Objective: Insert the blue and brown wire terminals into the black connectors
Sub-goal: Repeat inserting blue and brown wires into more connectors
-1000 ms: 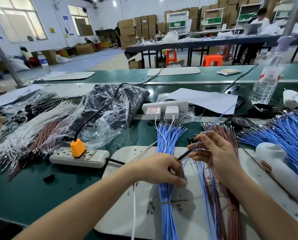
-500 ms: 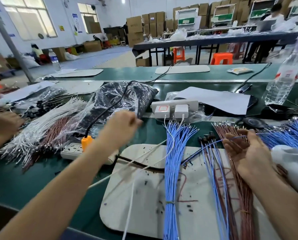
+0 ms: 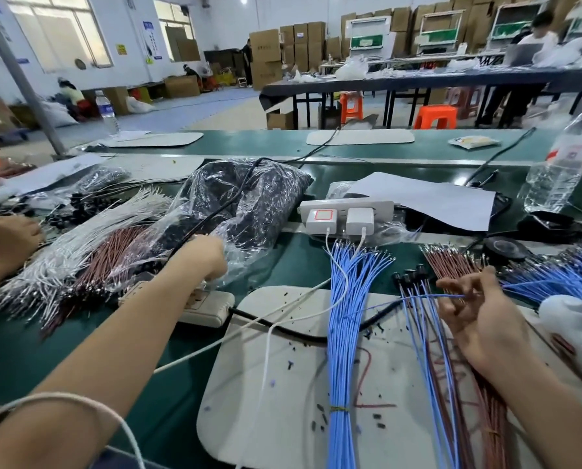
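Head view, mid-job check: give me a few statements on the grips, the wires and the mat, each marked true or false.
1. The left grip is at the clear plastic bag, just above the power strip. True.
2. The right grip rests on the water bottle. False: it is over the brown wires, holding a single blue wire in curled fingers.
3. The blue wire bundle lies across the white mat. True.
4. The blue wire bundle is tied with a red band. False: its tie is yellowish.
5. Two white chargers sit in the socket block. True.
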### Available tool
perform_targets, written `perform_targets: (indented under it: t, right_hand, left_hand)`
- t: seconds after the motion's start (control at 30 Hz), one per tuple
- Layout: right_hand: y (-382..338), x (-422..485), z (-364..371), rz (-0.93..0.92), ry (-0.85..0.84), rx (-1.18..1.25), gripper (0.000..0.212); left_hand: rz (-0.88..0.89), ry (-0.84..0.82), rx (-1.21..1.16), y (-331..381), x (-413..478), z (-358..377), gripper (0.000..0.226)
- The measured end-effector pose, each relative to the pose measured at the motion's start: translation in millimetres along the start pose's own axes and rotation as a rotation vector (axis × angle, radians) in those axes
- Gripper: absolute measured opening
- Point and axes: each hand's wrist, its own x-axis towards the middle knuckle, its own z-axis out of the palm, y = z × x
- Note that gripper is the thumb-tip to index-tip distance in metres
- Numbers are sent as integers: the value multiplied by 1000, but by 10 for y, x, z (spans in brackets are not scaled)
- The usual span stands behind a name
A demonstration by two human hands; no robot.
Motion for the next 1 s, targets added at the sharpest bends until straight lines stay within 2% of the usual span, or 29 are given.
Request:
perform_targets:
  t: [0.07, 0.13, 0.2, 0.3, 0.4, 0.67, 0.73, 0.8, 0.87, 0.9, 0.97, 1.0]
  right_hand:
    - [16, -1, -8, 18, -24, 8, 54]
    - [31, 17, 6, 42, -32, 11, 52]
    - [34, 24, 27, 51, -26, -4, 50]
    - [30, 14, 51, 39, -20, -3, 44]
    - [39, 0, 49, 15, -16, -20, 40]
    - [51, 21, 26, 57, -44, -49, 46]
    - [58, 26, 30, 54, -51, -33, 37]
    - [68, 29, 25, 41, -72, -18, 19]
    - [78, 21, 30, 29, -86, -26, 21]
    - [85, 17, 37, 20, -90, -36, 24]
    - [93, 4, 59, -4, -94, -45, 23]
    - [88, -6, 69, -20, -96, -46, 21]
  left_hand:
    - [45, 8, -88, 38, 77, 42, 40]
    - [94, 29, -314, 75, 193, 104, 47]
    - [117, 165, -560, 129, 298, 161, 55]
    - [40, 349, -718, 185, 428, 214, 37]
    - [7, 357, -669, 202, 495, 242, 27]
    - [57, 180, -250, 208, 547, 137, 14]
    - [85, 156, -172, 188, 509, 51, 17]
    - [115, 105, -81, 174, 405, -71, 17]
    - [119, 50, -7, 172, 235, -232, 13]
    - [123, 66, 25, 169, 146, -331, 13]
    - [169, 218, 68, 225, -30, -529, 21]
    - [230, 283, 0, 301, -120, -614, 23]
